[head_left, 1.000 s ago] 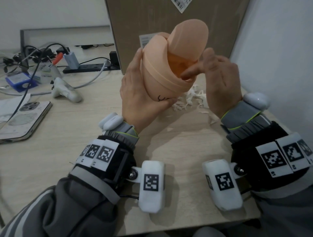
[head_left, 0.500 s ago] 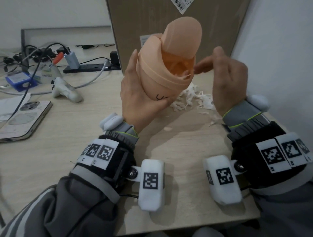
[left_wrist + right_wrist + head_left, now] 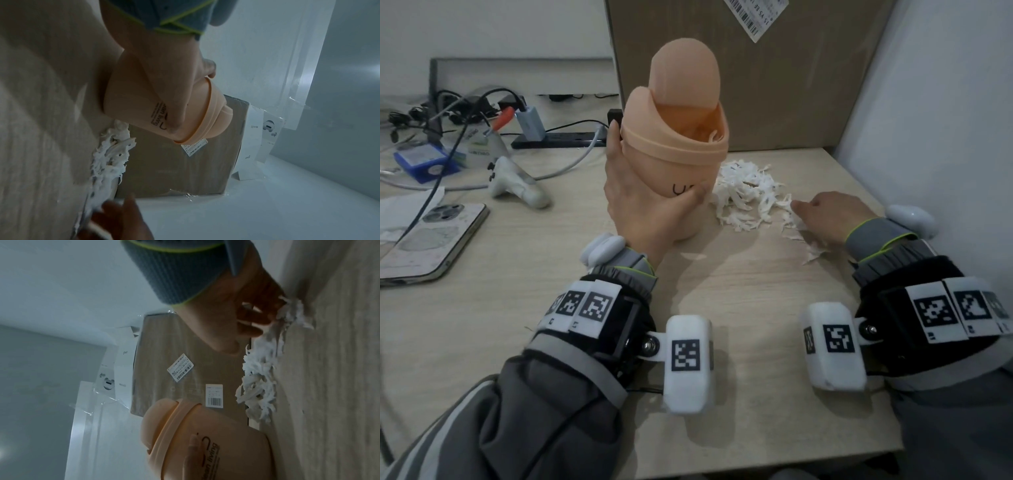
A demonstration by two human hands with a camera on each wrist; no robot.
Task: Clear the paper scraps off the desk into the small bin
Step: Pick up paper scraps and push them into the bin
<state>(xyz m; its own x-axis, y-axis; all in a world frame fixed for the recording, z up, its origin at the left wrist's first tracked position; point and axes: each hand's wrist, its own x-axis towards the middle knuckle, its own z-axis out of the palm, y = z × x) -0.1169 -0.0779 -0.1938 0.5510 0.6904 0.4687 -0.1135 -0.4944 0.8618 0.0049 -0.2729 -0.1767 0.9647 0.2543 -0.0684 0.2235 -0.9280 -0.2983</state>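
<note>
A small peach bin (image 3: 674, 150) stands upright on the desk with its swing lid tipped open and a few white scraps inside. My left hand (image 3: 640, 205) grips its body from the left, thumb across the front; the left wrist view shows the same hold on the bin (image 3: 144, 100). A pile of white paper scraps (image 3: 746, 195) lies just right of the bin. My right hand (image 3: 825, 216) rests on the desk at the pile's right edge. In the right wrist view, its curled fingers (image 3: 257, 314) pinch scraps (image 3: 287, 311) at the pile's near end.
A big cardboard box (image 3: 756, 85) stands right behind the bin and the pile. A white wall (image 3: 945, 120) closes the right side. To the left lie a phone (image 3: 431, 240), a white controller (image 3: 517, 185), a power strip (image 3: 558, 140) and cables.
The bin came down from a raised, tilted hold to stand on the desk. My right hand left the bin's mouth and dropped onto the right edge of the scrap pile.
</note>
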